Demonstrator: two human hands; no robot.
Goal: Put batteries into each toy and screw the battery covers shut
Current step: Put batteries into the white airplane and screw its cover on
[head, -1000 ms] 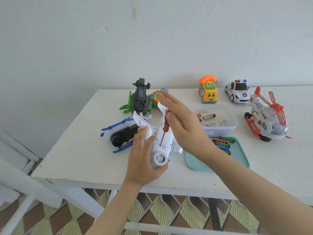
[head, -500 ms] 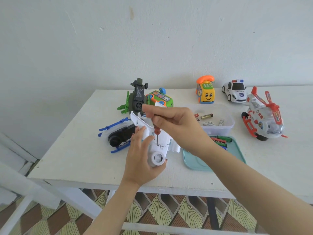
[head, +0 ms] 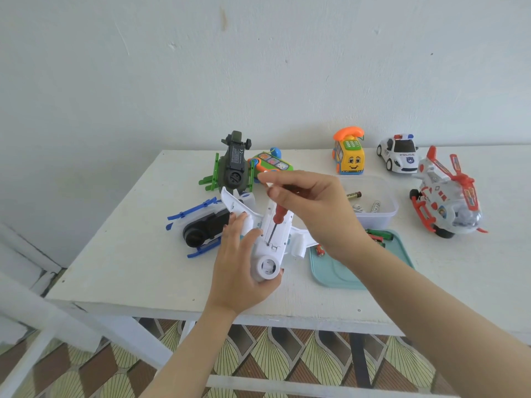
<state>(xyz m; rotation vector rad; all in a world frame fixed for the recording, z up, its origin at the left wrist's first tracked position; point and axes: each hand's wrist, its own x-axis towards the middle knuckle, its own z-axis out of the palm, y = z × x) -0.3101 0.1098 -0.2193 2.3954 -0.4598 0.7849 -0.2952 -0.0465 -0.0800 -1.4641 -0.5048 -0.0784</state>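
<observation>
Six other toys [head: 399, 155] sit on the white table [head: 129, 254]. The left hand [head: 238, 265] grips the upside-down white plane [head: 280, 239] near the front edge. The right hand [head: 313, 208] pinches a red screwdriver [head: 278, 215], tip on its belly.

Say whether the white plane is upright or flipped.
Flipped: the white plane lies belly up in the left hand, its round wheel hub showing and the screwdriver tip set on its underside.

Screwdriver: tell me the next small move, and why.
Probably twist the screwdriver with the right hand to drive the screw: its tip stands on the underside of the white toy plane, which the left hand grips steady.
</observation>
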